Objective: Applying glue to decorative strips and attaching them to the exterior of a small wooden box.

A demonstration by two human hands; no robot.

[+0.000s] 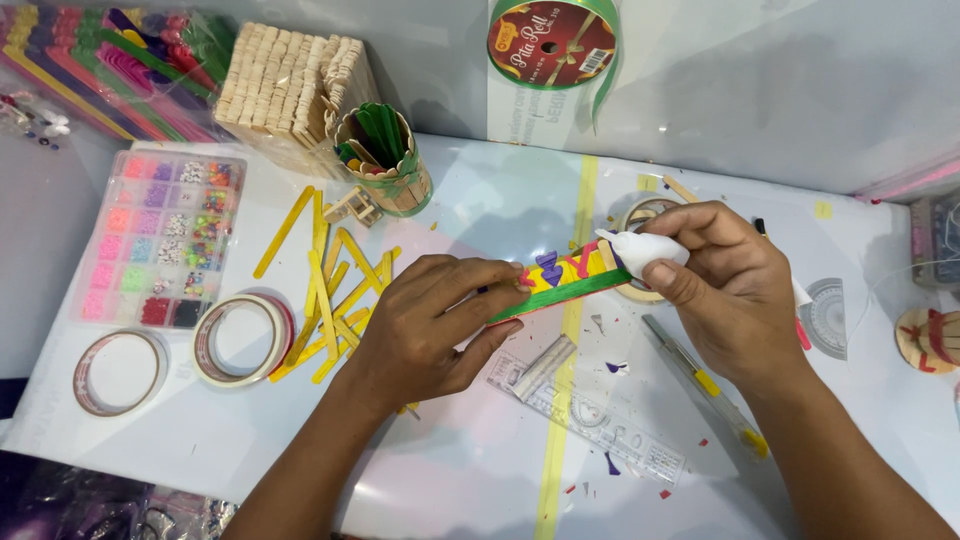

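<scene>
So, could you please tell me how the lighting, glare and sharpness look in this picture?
Head view: even, bright light; soft shadows under the left hand and right hand; glare on the glossy back wall; the decorated stick is sharp; frame edges bend slightly.

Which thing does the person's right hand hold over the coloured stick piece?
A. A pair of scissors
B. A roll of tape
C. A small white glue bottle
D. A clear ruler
C: the right hand grips a small white glue bottle with its tip at the coloured stick piece, which the left hand steadies; the clear ruler lies on the table and the tape rolls lie to the left.
</scene>
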